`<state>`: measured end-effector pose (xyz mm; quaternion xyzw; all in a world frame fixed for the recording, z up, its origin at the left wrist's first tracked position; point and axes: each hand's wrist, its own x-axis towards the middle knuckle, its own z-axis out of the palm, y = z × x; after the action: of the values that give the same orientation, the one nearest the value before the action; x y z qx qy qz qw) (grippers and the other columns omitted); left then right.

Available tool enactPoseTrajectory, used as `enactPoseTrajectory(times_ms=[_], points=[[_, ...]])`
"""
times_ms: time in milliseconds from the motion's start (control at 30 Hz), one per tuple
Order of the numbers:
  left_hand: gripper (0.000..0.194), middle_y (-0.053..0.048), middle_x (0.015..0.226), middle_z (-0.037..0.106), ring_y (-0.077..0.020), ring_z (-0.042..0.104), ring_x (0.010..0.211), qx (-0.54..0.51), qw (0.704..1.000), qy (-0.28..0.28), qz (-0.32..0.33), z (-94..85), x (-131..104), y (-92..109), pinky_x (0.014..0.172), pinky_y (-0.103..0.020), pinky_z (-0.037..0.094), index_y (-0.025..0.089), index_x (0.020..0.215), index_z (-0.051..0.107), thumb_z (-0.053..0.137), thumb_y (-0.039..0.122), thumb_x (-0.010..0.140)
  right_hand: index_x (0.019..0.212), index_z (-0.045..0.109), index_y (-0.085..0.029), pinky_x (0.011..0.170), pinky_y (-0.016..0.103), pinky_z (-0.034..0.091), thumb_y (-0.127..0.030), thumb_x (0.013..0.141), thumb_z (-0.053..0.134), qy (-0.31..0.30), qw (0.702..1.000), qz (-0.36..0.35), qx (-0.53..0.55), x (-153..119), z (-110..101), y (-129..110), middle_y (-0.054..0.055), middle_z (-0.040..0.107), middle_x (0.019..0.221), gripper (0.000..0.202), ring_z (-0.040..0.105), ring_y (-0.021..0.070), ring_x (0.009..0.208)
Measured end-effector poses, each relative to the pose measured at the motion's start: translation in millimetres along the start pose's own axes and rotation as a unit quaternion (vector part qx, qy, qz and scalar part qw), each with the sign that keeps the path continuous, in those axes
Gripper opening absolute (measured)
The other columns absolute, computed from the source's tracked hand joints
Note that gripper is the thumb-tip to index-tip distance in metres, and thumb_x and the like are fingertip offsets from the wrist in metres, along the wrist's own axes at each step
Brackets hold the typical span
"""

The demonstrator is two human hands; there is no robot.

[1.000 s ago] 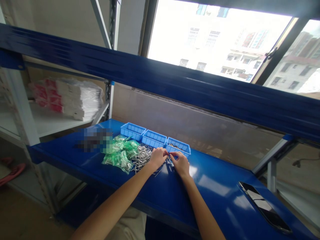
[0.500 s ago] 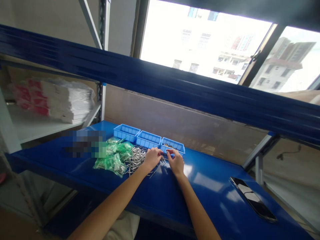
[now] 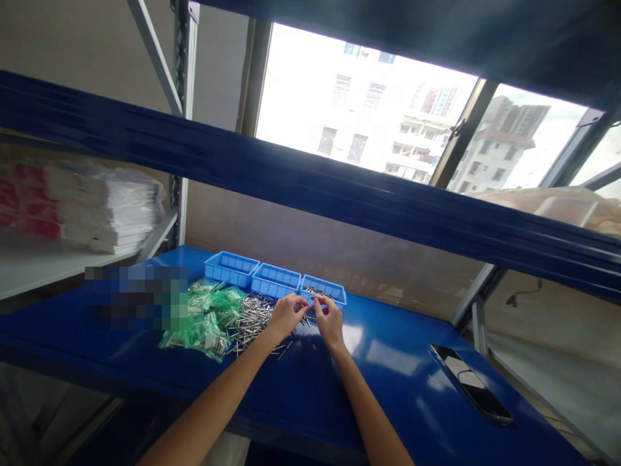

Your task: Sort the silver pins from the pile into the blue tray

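Note:
My left hand (image 3: 285, 317) is closed in a pinch at the right side of a pile of thin silvery metal pins (image 3: 250, 320). My right hand (image 3: 330, 323) pinches too, with its fingertips close to those of the left. Whatever the fingertips hold is too small to make out. Just behind both hands stands the right blue bin (image 3: 338, 299), with more small metal pieces inside. A few loose pins lie on the blue table (image 3: 310, 388) under and around the hands.
The middle blue bin (image 3: 272, 288) and left blue bin (image 3: 226, 274) continue the row. Green plastic bags (image 3: 206, 327) of metal parts lie left of the pile. A phone (image 3: 470, 382) rests at the right. A blue shelf beam (image 3: 310, 175) crosses above the table.
The camera view has shifted, so the scene sits lower and further left. My fingertips have come nearer to each other in front of the right bin.

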<state>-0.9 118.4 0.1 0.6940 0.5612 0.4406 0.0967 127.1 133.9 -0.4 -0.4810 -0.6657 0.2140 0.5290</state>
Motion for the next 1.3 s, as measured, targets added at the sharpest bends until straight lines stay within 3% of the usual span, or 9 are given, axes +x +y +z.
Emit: enactPoseTrajectory(times_ms=[167, 333, 567, 767, 933, 1033, 1300], points=[[0.021, 0.000, 0.075, 0.063, -0.0110, 0.053, 0.060, -0.026, 0.999, 0.016, -0.015, 2.7, 1, -3, 0.061, -0.023, 0.041, 0.020, 0.088, 0.065, 0.056, 0.034, 0.075, 0.087, 0.067, -0.015, 0.054, 0.025, 0.044, -0.045, 0.075, 0.048, -0.022, 0.998, 0.033, 0.046, 2, -1, 4, 0.007, 0.067, 0.081, 0.037, 0.058, 0.0163, 0.061], [0.016, -0.002, 0.077, 0.063, -0.0116, 0.054, 0.063, -0.007, 1.000, 0.004, -0.021, 1.5, 0, 1, 0.062, -0.023, 0.041, 0.019, 0.078, 0.066, 0.056, 0.030, 0.075, 0.086, 0.068, -0.015, 0.052, 0.025, 0.043, -0.048, 0.071, 0.052, -0.024, 0.993, 0.056, 0.101, 3, 2, 7, 0.006, 0.067, 0.076, 0.040, 0.058, 0.0171, 0.063], [0.021, -0.002, 0.076, 0.062, -0.0107, 0.051, 0.059, -0.044, 0.996, 0.067, -0.026, 1.6, 2, 2, 0.062, -0.024, 0.041, 0.018, 0.079, 0.063, 0.048, 0.032, 0.080, 0.082, 0.069, -0.016, 0.046, 0.024, 0.040, -0.052, 0.067, 0.057, -0.020, 0.988, 0.079, 0.128, 4, 2, 8, 0.005, 0.063, 0.064, 0.041, 0.057, 0.0175, 0.059], [0.024, -0.002, 0.077, 0.061, -0.0105, 0.052, 0.059, -0.065, 0.993, 0.092, -0.041, 3.5, 4, -1, 0.061, -0.023, 0.041, 0.016, 0.082, 0.060, 0.042, 0.033, 0.083, 0.075, 0.069, -0.013, 0.043, 0.024, 0.037, -0.055, 0.064, 0.059, -0.070, 0.984, 0.074, 0.146, 1, 1, 0, 0.005, 0.063, 0.065, 0.044, 0.046, 0.0102, 0.044], [0.023, -0.002, 0.076, 0.061, -0.0112, 0.052, 0.061, -0.035, 0.997, 0.071, -0.016, 1.0, 2, 2, 0.063, -0.024, 0.041, 0.017, 0.078, 0.061, 0.046, 0.034, 0.081, 0.085, 0.069, -0.014, 0.039, 0.022, 0.034, -0.052, 0.061, 0.061, -0.025, 0.976, 0.121, 0.180, 4, -1, 2, 0.005, 0.064, 0.071, 0.046, 0.043, 0.0075, 0.040], [0.017, -0.001, 0.078, 0.061, -0.0125, 0.054, 0.067, -0.014, 0.998, 0.057, -0.007, -1.8, 0, 4, 0.064, -0.025, 0.041, 0.018, 0.087, 0.062, 0.054, 0.029, 0.077, 0.088, 0.068, -0.013, 0.037, 0.022, 0.033, -0.051, 0.062, 0.060, 0.007, 0.971, 0.140, 0.193, 6, -4, 3, 0.006, 0.063, 0.074, 0.047, 0.043, 0.0070, 0.039], [0.018, -0.005, 0.087, 0.064, -0.0159, 0.056, 0.080, 0.041, 0.996, 0.066, -0.041, -10.3, -1, 9, 0.076, -0.029, 0.040, 0.017, 0.079, 0.067, 0.050, 0.023, 0.081, 0.085, 0.069, -0.012, 0.042, 0.023, 0.037, -0.048, 0.064, 0.056, 0.030, 0.986, 0.131, 0.099, 9, -10, 4, 0.008, 0.065, 0.075, 0.044, 0.048, 0.0105, 0.044]])
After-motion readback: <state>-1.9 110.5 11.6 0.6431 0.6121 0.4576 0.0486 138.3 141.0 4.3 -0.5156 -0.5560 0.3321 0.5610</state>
